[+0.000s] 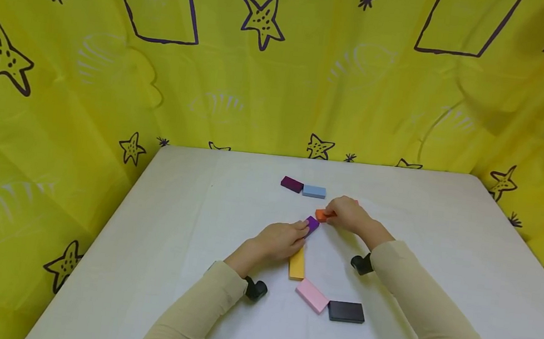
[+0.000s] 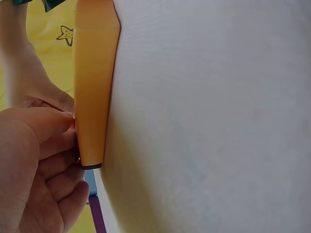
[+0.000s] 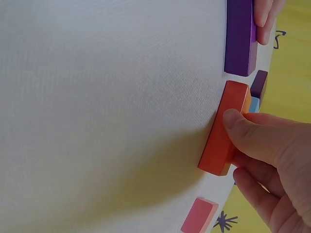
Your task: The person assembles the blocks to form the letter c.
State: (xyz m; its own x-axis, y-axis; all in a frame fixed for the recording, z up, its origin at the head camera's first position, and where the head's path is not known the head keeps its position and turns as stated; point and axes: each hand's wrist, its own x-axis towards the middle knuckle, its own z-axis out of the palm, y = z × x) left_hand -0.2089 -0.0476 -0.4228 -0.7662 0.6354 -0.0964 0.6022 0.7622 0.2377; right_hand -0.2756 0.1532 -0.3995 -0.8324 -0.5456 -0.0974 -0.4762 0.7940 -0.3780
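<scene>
My left hand [image 1: 281,240] holds the purple block [image 1: 313,224] at the middle of the table. In the right wrist view its fingertips [image 3: 263,19] touch that purple block's side. Between thumb and fingers my right hand [image 1: 349,214] pinches an orange block [image 3: 222,131], which lies just beyond the purple block's end, a small gap apart. From the purple block the line runs toward me through a yellow block [image 1: 297,264], a pink block [image 1: 312,295] and a black block [image 1: 346,311]. In the left wrist view the yellow block hides part of the left fingers.
Farther back lie a maroon block [image 1: 292,184] and a light blue block [image 1: 314,191], end to end. A coral-pink block [image 3: 199,215] lies beyond the right hand. The white table [image 1: 172,208] meets a yellow patterned curtain [image 1: 281,92] at the back and sides.
</scene>
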